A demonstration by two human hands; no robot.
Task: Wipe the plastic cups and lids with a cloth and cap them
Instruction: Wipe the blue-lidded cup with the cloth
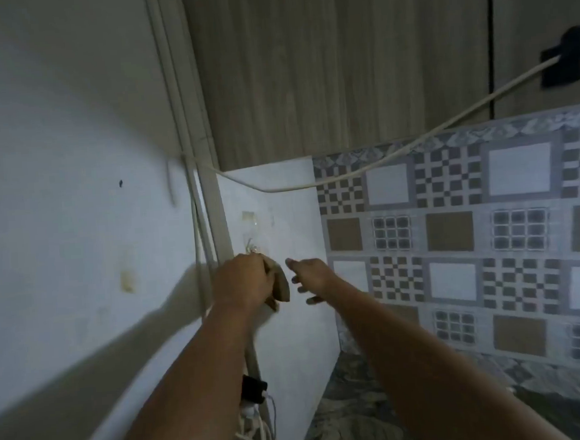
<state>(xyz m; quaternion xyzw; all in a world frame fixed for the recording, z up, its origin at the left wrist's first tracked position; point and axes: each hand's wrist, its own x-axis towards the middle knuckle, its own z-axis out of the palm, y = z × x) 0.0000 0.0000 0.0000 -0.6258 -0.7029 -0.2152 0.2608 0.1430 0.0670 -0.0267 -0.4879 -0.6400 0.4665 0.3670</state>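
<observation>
Brown cloth (279, 284) bunched in the left hand (241, 281), held up against the pale wall panel (280, 200) just below a small clear hook (252, 248) stuck there; only a folded corner showing past the knuckles. Left fingers curled tight around the cloth. Right hand (311, 275) just beside it, not touching, fingers spread and loose, nothing in the grasp. Both forearms stretched forward from the lower edge. No cups or lids in view. To the right, patterned tiles (454, 229) in checks and squares; above, wood-grain cabinet doors (339, 61). White cable (347, 178) sagging across panel and tiles toward a black clip (565, 56). Below the left forearm, a black plug (254, 389) among white cords. Everything slightly blurred.
</observation>
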